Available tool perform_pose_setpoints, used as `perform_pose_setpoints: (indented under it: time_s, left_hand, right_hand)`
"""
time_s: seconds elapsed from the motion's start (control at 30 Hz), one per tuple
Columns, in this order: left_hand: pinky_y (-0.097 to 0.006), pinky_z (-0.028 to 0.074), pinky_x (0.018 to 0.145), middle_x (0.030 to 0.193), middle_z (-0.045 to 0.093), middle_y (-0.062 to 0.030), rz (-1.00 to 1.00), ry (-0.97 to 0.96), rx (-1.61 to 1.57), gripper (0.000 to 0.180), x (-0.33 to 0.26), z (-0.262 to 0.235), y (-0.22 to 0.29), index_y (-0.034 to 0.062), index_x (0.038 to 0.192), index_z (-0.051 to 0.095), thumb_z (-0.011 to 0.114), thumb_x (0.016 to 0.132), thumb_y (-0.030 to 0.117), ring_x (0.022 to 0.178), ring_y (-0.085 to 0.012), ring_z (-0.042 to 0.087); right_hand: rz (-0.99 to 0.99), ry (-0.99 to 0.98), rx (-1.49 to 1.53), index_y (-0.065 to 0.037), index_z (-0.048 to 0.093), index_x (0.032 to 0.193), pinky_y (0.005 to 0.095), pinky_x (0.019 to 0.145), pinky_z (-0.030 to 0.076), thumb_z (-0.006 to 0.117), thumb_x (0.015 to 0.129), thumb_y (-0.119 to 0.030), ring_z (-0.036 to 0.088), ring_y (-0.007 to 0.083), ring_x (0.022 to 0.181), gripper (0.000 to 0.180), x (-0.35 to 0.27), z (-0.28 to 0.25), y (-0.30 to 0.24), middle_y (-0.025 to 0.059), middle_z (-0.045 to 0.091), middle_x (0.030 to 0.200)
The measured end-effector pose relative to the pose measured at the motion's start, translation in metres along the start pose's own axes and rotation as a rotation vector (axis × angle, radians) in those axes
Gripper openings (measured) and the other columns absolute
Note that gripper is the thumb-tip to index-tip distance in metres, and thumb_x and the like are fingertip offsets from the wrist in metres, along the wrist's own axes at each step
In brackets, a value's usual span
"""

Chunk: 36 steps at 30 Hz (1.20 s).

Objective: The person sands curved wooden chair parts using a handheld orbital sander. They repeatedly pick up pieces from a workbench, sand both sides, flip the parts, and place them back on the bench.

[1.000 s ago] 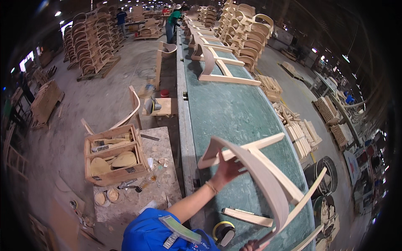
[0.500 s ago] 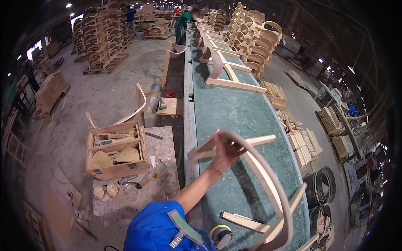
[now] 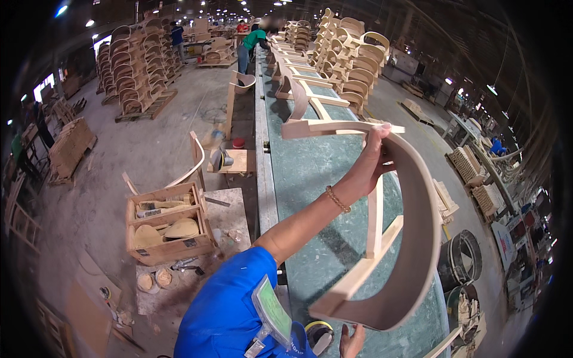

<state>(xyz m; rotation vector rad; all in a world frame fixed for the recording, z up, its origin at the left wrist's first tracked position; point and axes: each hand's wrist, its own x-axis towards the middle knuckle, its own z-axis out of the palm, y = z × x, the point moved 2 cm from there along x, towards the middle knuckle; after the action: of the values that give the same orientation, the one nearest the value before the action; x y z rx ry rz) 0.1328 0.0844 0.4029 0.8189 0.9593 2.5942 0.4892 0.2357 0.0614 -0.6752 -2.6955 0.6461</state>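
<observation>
My left hand (image 3: 377,154) is closed on the upper edge of a curved wooden chair frame (image 3: 421,238), which it holds up and tilted over the green worktable (image 3: 322,230). The frame has a wide bent backrest band with pale straight legs joined to it. Just below the band's lower end is my right hand (image 3: 352,341), its fingers apart and nothing seen in them. A round sander with a yellow rim (image 3: 320,335) rests by my body, partly cut off by the picture's lower edge.
More chair frames (image 3: 296,95) stand in a row farther along the table, where a person in green (image 3: 253,40) bends over. At left, a wooden box (image 3: 170,249) holds brushes and pads. Black bins (image 3: 461,259) stand at right, and tall chair-frame stacks (image 3: 361,59) rise beyond.
The chair frame has been lifted and turned, its backrest band now facing me more. My left hand has moved up and right with it. My right hand has come into view below.
</observation>
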Motion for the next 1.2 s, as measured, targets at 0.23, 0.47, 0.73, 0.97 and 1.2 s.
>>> perform_pose_setpoints:
  time_s: [0.23,0.47,0.73,0.97,1.2]
  left_hand:
    - [-0.033,0.046,0.098,0.111,0.062,-0.0123,-0.099,-0.342,0.031,0.076,-0.031,-0.033,-0.011,0.0009,0.123,0.055,0.038,0.090,0.068,0.104,-0.0190,0.061]
    - [-0.041,0.048,0.097,0.129,0.053,-0.0239,-0.200,-0.146,-0.097,0.082,-0.102,-0.050,-0.003,0.0058,0.145,0.032,0.052,0.084,0.056,0.113,-0.0331,0.057]
    - [-0.027,0.049,0.079,0.104,0.060,-0.0043,-0.096,0.052,0.602,0.048,-0.185,-0.056,0.011,-0.0040,0.116,0.056,0.051,0.097,0.040,0.094,-0.0101,0.056]
    - [-0.032,0.053,0.074,0.087,0.068,-0.0142,-0.073,-0.021,1.062,0.029,-0.277,-0.027,-0.021,-0.0013,0.111,0.059,0.065,0.087,0.014,0.080,-0.0220,0.068]
    - [-0.037,0.054,0.076,0.089,0.071,-0.0142,0.192,0.021,0.935,0.016,-0.320,-0.008,-0.046,0.0021,0.092,0.068,0.069,0.077,0.005,0.088,-0.0296,0.071]
  right_hand:
    - [0.158,-0.351,0.254,-0.010,0.044,0.142,0.0512,0.098,0.042,0.075,0.076,-0.044,0.053,0.0410,0.114,0.080,-0.065,0.001,-0.027,0.0236,0.057,0.126]
    - [0.402,-0.214,-0.016,-0.021,0.031,0.148,0.0485,0.090,0.049,0.081,0.064,-0.013,0.056,0.0460,0.109,0.099,-0.069,0.044,-0.029,0.0257,0.037,0.132]
    - [0.075,0.003,0.465,-0.003,0.048,0.136,0.0407,0.102,0.042,0.071,0.065,-0.008,0.055,0.0345,0.119,0.075,-0.001,-0.063,-0.040,0.0220,0.057,0.125]
    - [-0.416,0.216,0.613,-0.011,0.052,0.139,0.0374,0.097,0.045,0.069,0.068,0.006,0.055,0.0281,0.113,0.074,0.020,-0.202,-0.187,0.0158,0.052,0.121]
    - [-0.726,0.046,0.391,-0.019,0.062,0.130,0.0408,0.092,0.046,0.075,0.061,0.000,0.056,0.0368,0.107,0.073,0.006,-0.216,-0.255,0.0196,0.057,0.118]
